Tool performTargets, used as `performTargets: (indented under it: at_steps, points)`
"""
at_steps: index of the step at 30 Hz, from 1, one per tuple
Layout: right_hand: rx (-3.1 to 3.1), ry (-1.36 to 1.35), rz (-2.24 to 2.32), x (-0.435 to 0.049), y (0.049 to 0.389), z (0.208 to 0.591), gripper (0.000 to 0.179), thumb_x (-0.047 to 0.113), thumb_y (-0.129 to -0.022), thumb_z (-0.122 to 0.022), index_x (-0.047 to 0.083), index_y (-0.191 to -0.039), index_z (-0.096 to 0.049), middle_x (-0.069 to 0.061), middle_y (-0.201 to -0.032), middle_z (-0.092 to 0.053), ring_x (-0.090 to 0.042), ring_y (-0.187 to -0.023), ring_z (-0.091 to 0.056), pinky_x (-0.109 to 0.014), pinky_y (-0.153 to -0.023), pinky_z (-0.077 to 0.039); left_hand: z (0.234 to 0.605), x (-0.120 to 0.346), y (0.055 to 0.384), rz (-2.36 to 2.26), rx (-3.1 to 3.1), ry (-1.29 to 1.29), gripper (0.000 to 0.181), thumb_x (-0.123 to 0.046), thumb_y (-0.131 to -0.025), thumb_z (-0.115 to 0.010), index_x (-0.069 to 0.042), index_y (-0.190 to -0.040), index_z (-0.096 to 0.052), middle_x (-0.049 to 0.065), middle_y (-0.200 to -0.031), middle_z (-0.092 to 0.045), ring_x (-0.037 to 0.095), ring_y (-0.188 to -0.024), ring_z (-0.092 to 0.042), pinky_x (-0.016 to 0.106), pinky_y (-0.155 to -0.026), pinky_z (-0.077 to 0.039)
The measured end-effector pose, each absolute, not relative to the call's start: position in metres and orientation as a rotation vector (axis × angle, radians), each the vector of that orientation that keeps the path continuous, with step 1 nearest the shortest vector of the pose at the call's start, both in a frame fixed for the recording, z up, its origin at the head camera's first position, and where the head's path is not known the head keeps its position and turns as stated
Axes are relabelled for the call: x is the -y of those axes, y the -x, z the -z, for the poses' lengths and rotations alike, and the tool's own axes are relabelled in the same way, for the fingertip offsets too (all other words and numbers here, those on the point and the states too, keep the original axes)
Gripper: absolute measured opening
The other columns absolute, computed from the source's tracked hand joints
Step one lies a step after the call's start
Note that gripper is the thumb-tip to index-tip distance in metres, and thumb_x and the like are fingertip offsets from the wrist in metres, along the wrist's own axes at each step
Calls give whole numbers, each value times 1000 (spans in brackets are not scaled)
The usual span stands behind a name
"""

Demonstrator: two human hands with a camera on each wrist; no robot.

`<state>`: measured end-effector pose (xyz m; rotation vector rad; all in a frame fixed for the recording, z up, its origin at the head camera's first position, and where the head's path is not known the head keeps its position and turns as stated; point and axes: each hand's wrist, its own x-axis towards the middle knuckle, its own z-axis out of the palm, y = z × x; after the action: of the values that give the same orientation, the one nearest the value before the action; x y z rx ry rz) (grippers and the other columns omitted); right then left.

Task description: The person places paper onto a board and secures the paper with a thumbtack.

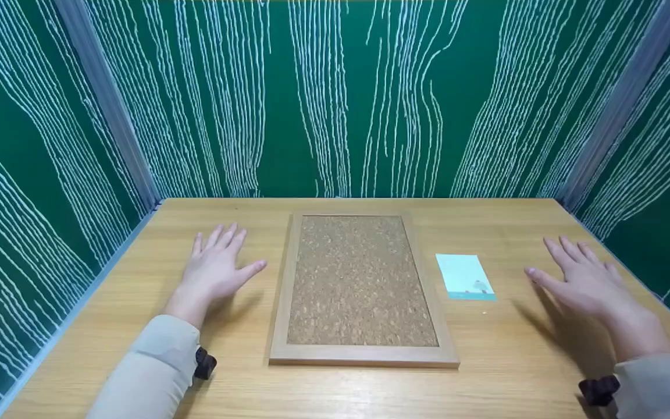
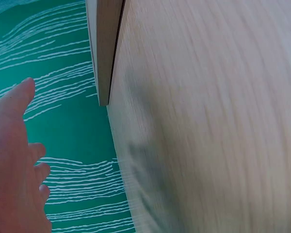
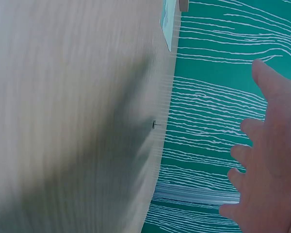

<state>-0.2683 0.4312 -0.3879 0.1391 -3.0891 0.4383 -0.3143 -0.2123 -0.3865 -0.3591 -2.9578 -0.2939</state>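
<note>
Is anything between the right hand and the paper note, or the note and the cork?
The head view shows no object between the right hand and the note. Between note and cork lies the board's wooden frame. A small pin-like object shows in the right wrist view, its exact place unclear.

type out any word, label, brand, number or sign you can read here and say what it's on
None can be read in any view.
Mint-green notepaper: faint marks on its teal bottom strip, too small to tell if they are letters.
Framed corkboard: no lettering visible.
Green wall: white wavy lines, no letters or numbers.
</note>
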Motion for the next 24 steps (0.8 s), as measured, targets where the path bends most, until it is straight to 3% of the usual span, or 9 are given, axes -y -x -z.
performTargets:
  at_steps: [19, 24]
  points:
    - [3053, -128, -432, -431, 265, 373, 95, 67, -101, -38, 4, -162, -3, -36, -161, -2, -55, -145, 14, -79, -103, 9, 378, 214, 314, 355, 2940, 339, 103, -85, -90, -29, -11, -162, -23, 11, -169, -9, 35, -154, -1, 56, -117, 12]
    - [3016, -152, -466, -423, 266, 363, 92, 64, -102, -40, 4, -162, -4, -35, -162, -1, -53, -147, 13, -78, -104, 9, 372, 211, 317, 393, 2905, 334, 104, -86, -89, -31, -13, -163, -23, 11, -169, -12, 36, -154, -5, 56, -118, 10]
